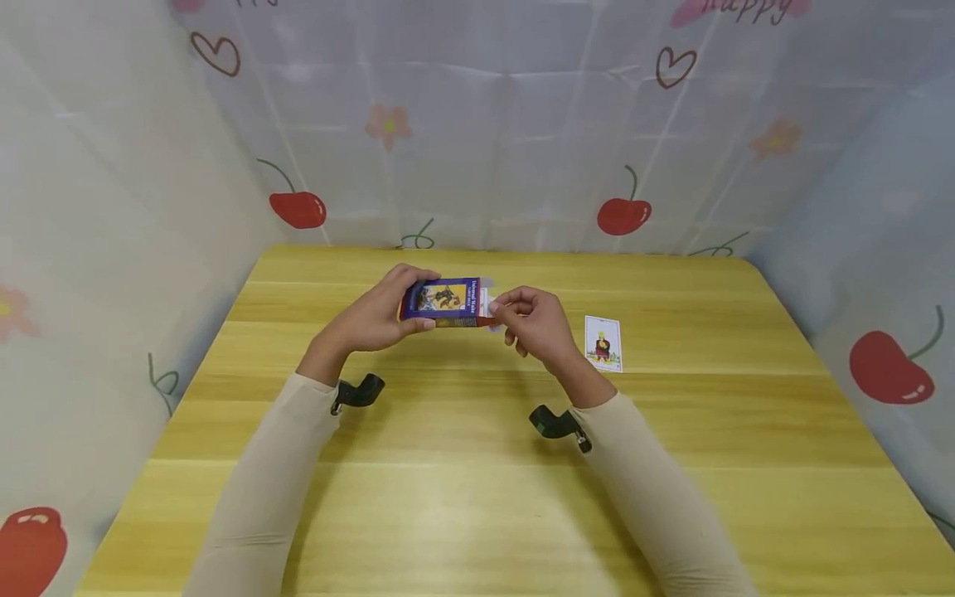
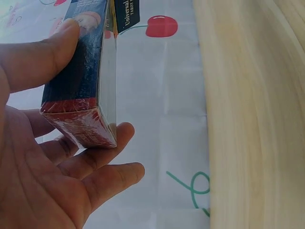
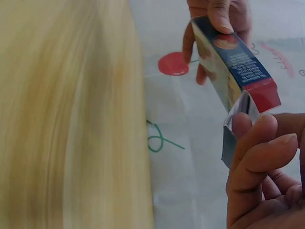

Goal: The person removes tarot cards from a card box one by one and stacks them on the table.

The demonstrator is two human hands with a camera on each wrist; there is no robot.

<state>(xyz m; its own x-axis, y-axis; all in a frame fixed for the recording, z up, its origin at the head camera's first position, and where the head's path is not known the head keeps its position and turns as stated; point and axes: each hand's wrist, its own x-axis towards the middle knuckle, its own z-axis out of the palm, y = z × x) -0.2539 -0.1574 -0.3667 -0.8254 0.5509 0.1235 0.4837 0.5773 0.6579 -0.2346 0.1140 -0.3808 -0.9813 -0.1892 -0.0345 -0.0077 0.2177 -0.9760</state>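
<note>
A dark blue tarot card box (image 1: 442,298) with a picture on its front is held above the table, its open end toward the right. My left hand (image 1: 376,313) grips the box by its left end, thumb along the near side. In the left wrist view, the red closed end of the box (image 2: 86,124) rests against the fingers. At the open end, my right hand (image 1: 543,322) pinches a white card (image 1: 484,300) that sticks partly out. The right wrist view shows the box's red flap (image 3: 264,95) folded out beside those fingertips.
A single picture card (image 1: 603,344) lies face up on the wooden table (image 1: 448,497), right of the right hand. Curtains (image 1: 485,149) with cherries and flowers stand behind and on both sides. A black camera mount (image 1: 360,391) juts from the left wrist, another (image 1: 555,423) from the right.
</note>
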